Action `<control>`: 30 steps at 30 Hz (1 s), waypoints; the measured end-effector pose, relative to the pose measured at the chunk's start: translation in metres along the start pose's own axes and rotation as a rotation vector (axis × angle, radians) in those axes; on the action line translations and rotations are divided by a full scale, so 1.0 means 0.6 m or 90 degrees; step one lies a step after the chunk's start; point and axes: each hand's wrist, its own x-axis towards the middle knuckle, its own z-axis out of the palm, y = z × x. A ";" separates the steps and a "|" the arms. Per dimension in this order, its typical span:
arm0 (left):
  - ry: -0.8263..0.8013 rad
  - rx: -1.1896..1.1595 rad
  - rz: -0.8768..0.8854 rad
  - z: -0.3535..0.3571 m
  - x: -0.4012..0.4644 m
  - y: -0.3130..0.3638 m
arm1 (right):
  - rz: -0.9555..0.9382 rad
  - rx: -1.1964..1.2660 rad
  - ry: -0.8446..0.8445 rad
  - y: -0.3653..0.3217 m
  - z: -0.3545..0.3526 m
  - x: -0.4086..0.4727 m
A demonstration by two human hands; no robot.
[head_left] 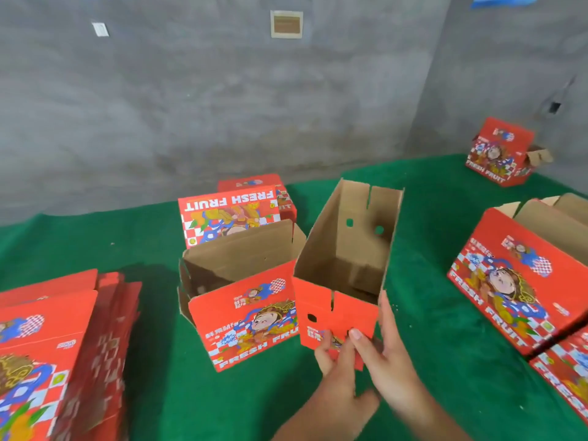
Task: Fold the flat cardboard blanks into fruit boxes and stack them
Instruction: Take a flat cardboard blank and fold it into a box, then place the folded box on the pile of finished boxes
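Half-folded box (346, 249) at centre of the green counter (445, 361), standing open with brown inside showing, two round holes and a slit in its far wall. Near red wall carrying its own slit and hole, held low down by both hands. Left hand (334, 370) under the near wall's bottom edge, fingers curled up onto the red face in a pinching grip. Right hand (386, 354) at the box's near right corner, thumb pressed on the red face near a hole, fingers running straight up along the corner edge; a light grip, more pressing than wrapping.

Just left, touching or nearly touching that box: a second open box (245, 307), red front printed FRESH FRUIT with a cartoon figure, flaps up. Behind it, another box (227, 214) with print upside down, and one more red box (273, 189) partly hidden behind that.

Lower left: a stack of flat blanks (57, 351), red printed sides up, edges fanned. Right edge: folded boxes (521, 281) lying tilted with open flaps toward the wall, another below, cut off by the frame. Far right corner: a lone box (499, 154), well apart, against the grey wall (222, 90).
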 end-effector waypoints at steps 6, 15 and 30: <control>0.001 0.034 -0.089 -0.058 0.042 -0.047 | 0.220 -0.175 0.111 0.092 0.024 0.145; 0.301 -0.198 -0.372 -0.095 -0.014 -0.134 | 0.483 0.102 0.260 0.147 0.144 0.107; 0.506 -0.190 -0.324 -0.242 -0.279 -0.182 | 0.459 0.216 -0.178 -0.020 0.501 -0.192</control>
